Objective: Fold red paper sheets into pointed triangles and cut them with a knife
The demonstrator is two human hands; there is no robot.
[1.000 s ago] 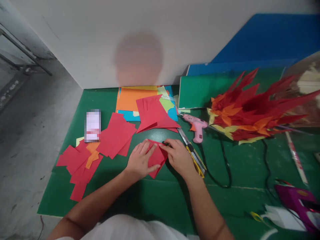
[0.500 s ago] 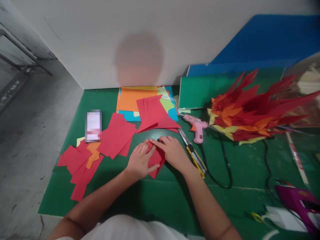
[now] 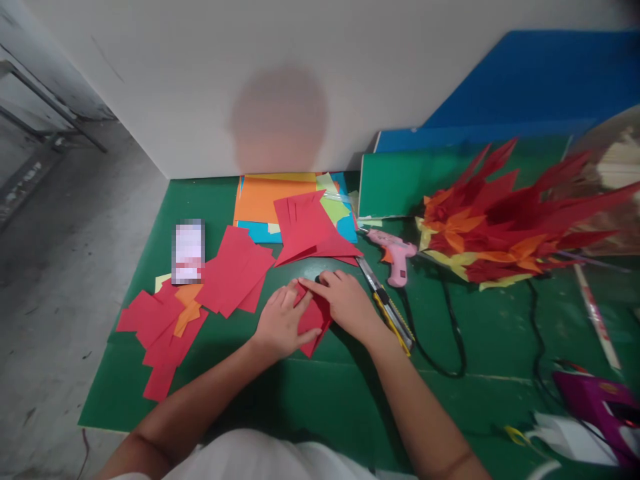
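Since a second ago, the right hand has been brought leftward over the folded red paper. Its index finger, earlier placed near the paper's upper right edge, has been stretched across to the upper corner, close beside the fingertips of the left hand. More of the paper's upper right side is now covered, and the right forearm has been slanted further outward.

Looks forward and steeply down from head height, above and behind the fingers. Sits near them, yet frames widely: takes in forearms on their near side, green table around them, grey floor well to their left. Faces a pale upright panel beyond them.
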